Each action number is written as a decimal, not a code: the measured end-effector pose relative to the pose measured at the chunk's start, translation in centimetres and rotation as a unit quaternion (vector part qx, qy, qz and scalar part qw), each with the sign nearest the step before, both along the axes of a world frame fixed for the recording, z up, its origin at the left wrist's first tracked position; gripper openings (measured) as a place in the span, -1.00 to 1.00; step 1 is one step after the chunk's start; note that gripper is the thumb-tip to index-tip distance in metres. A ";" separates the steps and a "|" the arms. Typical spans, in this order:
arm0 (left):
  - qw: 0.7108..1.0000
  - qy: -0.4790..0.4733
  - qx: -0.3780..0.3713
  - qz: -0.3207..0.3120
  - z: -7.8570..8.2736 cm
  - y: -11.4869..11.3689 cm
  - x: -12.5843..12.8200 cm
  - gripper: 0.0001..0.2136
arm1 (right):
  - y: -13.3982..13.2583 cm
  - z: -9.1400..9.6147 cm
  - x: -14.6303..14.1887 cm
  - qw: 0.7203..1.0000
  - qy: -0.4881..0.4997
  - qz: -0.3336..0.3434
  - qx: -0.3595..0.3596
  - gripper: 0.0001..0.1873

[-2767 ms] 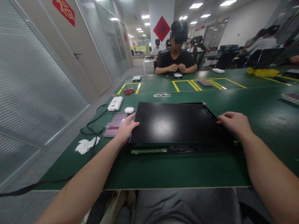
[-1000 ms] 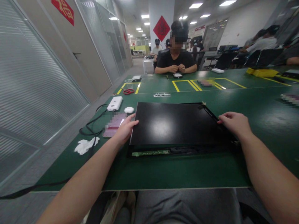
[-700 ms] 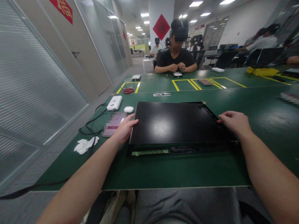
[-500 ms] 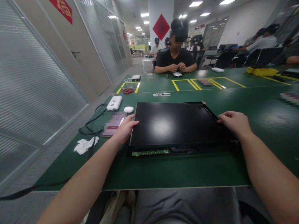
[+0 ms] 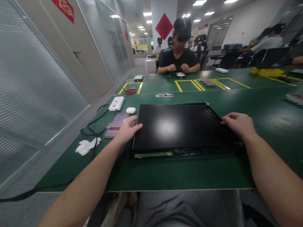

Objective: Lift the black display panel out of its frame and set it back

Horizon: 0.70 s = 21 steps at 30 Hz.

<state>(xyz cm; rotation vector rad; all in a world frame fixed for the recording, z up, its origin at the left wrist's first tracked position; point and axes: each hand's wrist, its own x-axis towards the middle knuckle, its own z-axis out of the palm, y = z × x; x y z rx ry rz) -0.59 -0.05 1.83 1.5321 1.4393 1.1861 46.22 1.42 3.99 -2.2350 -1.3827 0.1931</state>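
A black display panel point(image 5: 177, 126) lies flat in a thin black frame on the green table point(image 5: 165, 173). A strip of green circuit board point(image 5: 153, 154) shows along its near edge. My left hand point(image 5: 126, 130) grips the panel's left edge, thumb on top. My right hand point(image 5: 238, 124) rests on the right edge with its fingers curled over the panel and frame. Both forearms reach in from the bottom corners.
Left of the panel lie a phone point(image 5: 115, 124), a white earbud case point(image 5: 131, 110), a white power bank point(image 5: 116, 103) with a black cable, and a crumpled white glove point(image 5: 86, 146). Red scissors point(image 5: 130, 91) lie farther back. A person in black point(image 5: 178, 58) sits opposite, handling a small device.
The panel's near edge has dropped slightly toward the frame. My left thumb has slid further onto the panel top. My right hand has barely moved.
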 end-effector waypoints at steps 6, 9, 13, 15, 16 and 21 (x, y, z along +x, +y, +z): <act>0.983 0.175 0.022 -0.054 -0.7 0.5 -0.7 -0.62 | 0.3 -0.5 0.5 1.000 -0.012 0.006 0.009 -0.78; 0.970 0.237 0.017 -0.047 -0.7 0.5 -0.7 -0.60 | 0.3 -0.5 0.6 1.000 -0.010 0.001 0.002 -0.78; 0.963 0.265 0.017 -0.041 -0.7 0.5 -0.7 -0.63 | 0.3 -0.5 0.7 1.000 -0.004 0.001 0.003 -0.78; 0.963 0.269 0.018 -0.032 -0.8 0.4 -0.7 -0.65 | 0.3 -0.6 0.8 1.000 0.004 0.002 0.002 -0.78; 0.963 0.269 0.019 -0.028 -0.9 0.4 -0.7 -0.65 | 0.3 -0.6 0.9 1.000 0.009 0.002 0.003 -0.78; 0.964 0.266 0.020 -0.021 -1.2 0.7 -0.6 -0.69 | 0.5 -0.7 1.0 1.000 0.018 0.006 0.017 -0.79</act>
